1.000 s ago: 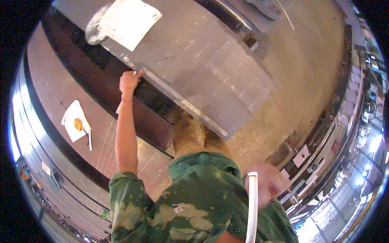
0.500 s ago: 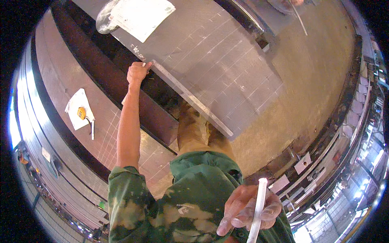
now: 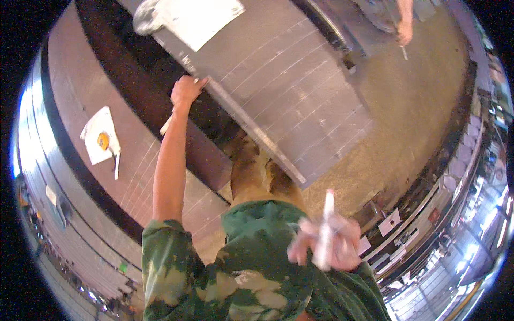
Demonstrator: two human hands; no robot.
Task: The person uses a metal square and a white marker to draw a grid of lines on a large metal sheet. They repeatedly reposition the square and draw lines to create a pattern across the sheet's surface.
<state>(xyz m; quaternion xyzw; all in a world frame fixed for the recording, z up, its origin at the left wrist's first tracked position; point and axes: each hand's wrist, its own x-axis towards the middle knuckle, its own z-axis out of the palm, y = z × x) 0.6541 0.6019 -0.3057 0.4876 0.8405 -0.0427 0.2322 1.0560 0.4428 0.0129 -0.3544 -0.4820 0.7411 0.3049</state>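
My left hand (image 3: 187, 91) is closed at the upper end of a long, flat metal straightedge (image 3: 257, 131), its thumb lying over that end. The straightedge runs along the near edge of a grey steel plate (image 3: 316, 69), which carries rows of thin white drawn lines. My right hand (image 3: 337, 243), blurred by motion, is raised in front of my green patterned shirt. Its fingers are round a white pen-shaped stick (image 3: 325, 230) with a pinkish tip, pointing upward and apart from the plate.
White papers (image 3: 201, 21) lie at the plate's far left, beside a greyish bundle (image 3: 147, 17). A yellow tape measure (image 3: 103, 140) rests on paper on the brown steel at left, near another white stick (image 3: 116, 166). Another person's hand (image 3: 405, 33) holds a thin rod at upper right.
My right hand has moved up with the white stick, which now stands more upright. The other person's hand has come further into view. My left hand stays at the straightedge's end.
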